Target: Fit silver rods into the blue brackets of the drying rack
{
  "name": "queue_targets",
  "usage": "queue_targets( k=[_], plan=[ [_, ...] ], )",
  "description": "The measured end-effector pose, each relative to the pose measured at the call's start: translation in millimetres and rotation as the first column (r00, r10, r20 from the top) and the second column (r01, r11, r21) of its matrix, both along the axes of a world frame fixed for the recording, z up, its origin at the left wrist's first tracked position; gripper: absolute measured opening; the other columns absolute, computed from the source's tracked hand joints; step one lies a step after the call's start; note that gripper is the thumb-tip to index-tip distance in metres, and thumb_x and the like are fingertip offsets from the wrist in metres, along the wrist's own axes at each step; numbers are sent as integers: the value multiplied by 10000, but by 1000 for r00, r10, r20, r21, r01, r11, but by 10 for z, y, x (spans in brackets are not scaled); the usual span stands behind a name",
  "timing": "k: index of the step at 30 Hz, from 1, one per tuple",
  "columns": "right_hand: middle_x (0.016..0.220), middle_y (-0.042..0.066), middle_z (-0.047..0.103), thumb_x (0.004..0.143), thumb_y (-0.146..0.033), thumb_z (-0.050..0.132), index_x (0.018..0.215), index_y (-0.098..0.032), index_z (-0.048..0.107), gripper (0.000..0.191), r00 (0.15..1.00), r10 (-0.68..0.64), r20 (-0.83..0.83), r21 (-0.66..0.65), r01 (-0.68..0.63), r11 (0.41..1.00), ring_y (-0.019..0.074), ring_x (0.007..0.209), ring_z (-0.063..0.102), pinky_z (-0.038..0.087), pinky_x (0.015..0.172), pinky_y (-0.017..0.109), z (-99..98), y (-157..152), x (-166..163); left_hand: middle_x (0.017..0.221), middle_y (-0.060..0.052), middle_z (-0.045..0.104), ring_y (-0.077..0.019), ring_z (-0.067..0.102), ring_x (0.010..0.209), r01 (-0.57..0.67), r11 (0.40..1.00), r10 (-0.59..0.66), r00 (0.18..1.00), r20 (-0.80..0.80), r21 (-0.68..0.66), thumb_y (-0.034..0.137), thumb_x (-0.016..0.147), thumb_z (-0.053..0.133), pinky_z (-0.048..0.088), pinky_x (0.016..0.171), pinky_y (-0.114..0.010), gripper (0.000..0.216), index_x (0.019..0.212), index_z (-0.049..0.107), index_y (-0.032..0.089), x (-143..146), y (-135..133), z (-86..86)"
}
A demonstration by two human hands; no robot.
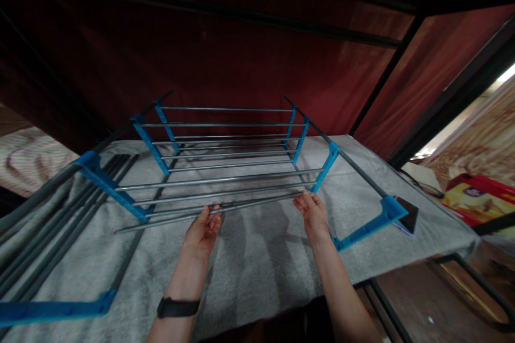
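A thin grey metal rod [161, 222] slants across the near side of a partly assembled rack with blue plastic brackets [112, 191] and grey tubes. My left hand [204, 228] is closed around the rod near its middle, palm turned up. At the rod's right end, my right hand [313, 211] pinches it close to the lower end of a blue bracket [326, 165]. The rod's left end sticks out past the left bracket. Whether its right end sits in the bracket is hidden by my fingers. Several crossbars [225, 179] span the brackets behind it.
Grey cloth [257, 273] covers the surface under the rack. Several loose tubes [64, 236] lie at left. Nearer brackets [370, 225] without crossbars stand at right and front left [56, 311]. A dark phone-like object [408, 217] and a red-yellow package [478, 198] are at right.
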State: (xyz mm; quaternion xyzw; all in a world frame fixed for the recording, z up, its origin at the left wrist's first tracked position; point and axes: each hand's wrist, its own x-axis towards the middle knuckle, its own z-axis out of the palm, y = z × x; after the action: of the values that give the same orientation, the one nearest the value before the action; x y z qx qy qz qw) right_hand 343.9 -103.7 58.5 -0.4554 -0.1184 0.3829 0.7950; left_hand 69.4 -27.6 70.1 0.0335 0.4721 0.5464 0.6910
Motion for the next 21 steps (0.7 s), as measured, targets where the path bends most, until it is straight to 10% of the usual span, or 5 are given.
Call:
queue_targets(
  k=[13, 21],
  plan=[
    [746, -39, 644, 844, -201, 674, 798, -214, 661, 49, 985, -69, -156, -207, 36, 978, 79, 674, 637, 588, 674, 177, -175, -104, 421, 695, -42, 676, -104, 661, 576, -200, 979, 197, 979, 56, 35, 137, 1011, 465, 509, 522, -178, 202, 848, 582, 143, 8, -56, 35],
    [921, 49, 629, 888, -108, 503, 704, -220, 678, 277, 982, -140, -125, -289, 99, 952, 100, 781, 658, 589, 647, 182, -334, -113, 666, 715, -18, 651, -117, 656, 583, -413, 906, 409, 911, 64, 89, 137, 990, 464, 489, 516, -204, 142, 878, 539, 181, -183, -33, 22]
  ],
)
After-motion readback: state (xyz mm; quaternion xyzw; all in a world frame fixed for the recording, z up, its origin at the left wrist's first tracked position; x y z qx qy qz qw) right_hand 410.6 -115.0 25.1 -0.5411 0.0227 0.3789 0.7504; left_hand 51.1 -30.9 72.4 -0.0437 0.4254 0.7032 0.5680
